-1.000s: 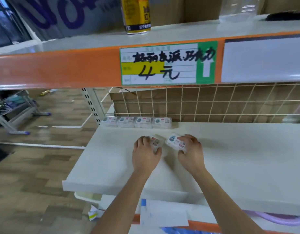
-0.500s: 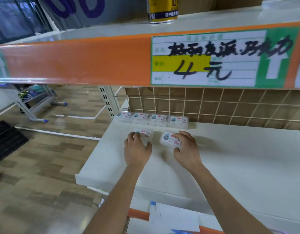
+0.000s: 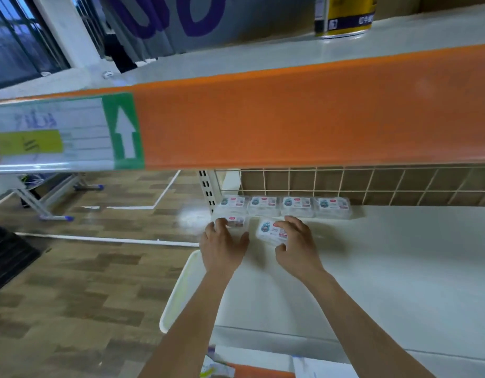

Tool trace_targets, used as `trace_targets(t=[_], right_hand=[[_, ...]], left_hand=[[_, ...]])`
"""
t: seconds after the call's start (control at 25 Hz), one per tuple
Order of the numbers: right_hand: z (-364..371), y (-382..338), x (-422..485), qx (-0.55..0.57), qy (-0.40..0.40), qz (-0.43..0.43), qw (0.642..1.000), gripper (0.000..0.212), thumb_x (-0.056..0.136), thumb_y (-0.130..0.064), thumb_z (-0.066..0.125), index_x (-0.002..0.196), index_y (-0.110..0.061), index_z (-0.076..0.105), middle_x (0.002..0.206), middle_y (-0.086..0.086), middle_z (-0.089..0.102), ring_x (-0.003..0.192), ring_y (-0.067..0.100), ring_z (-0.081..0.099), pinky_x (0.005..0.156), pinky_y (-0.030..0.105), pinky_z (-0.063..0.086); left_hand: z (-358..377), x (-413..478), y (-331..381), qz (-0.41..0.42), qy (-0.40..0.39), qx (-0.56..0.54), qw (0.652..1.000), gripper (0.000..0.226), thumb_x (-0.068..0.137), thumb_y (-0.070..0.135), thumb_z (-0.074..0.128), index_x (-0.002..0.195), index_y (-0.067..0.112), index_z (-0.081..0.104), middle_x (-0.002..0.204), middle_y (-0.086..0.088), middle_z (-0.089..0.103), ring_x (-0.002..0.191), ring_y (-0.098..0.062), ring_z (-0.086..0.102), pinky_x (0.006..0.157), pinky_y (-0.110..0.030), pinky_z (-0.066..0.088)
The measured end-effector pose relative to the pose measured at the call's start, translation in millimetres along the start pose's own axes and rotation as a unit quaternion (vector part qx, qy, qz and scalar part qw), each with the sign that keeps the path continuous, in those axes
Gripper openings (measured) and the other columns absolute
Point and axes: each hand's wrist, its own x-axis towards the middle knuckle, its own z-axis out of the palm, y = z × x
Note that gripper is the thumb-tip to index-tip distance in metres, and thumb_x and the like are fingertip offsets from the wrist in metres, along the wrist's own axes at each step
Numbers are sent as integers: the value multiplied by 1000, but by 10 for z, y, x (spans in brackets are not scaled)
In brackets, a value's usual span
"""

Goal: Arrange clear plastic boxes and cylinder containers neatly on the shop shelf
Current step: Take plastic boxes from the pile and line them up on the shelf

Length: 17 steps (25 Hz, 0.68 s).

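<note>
Head view. My forearms reach forward, palms down, over the white shelf point(image 3: 386, 268). Left hand point(image 3: 222, 248): fingers lie over the left end of a clear box point(image 3: 237, 221), thumb splayed aside; gripping or only pressing, I cannot tell. Right hand point(image 3: 297, 248): fingers curled over a second box point(image 3: 270, 231), thumb at its near edge, pinching it. Both sit just before the row of four boxes point(image 3: 286, 206) along the wire grid point(image 3: 345, 181).

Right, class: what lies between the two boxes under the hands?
Only a bare strip of white shelf separates the left box from the right box, seen in the head view.
</note>
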Motion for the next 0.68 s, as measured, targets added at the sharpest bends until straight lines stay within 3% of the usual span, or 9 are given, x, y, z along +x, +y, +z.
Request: trace_targets(t=[0.32,0.52,0.68], right_hand=[[216,-151,104,-71,33,26,997,57,78,2,44,130,-21,52,146,5,32,133,24,24,107,24,21],[319,-221,166,-87,56,59,993,58,82,5,43,129,-27,53,145,6,29,127,27,32,103,28,30],[378,-262,226,-85,57,69,992,51,85,-1,48,132,-19,47,144,7,30,127,27,34,101,30,32]], left_hand=[[-52,260,-224,53,-41,26,997,73,73,62,62,133,26,41,131,-4,52,118,-30,42,93,-38,37],[-39,377,-299,58,-89,-60,992,73,72,57,69,133,25,43,135,-2,49,125,-27,37,100,-40,36],[-23,419,-338,65,-105,-96,988,77,71,55,71,135,25,41,137,0,47,128,-25,34,102,-41,36]])
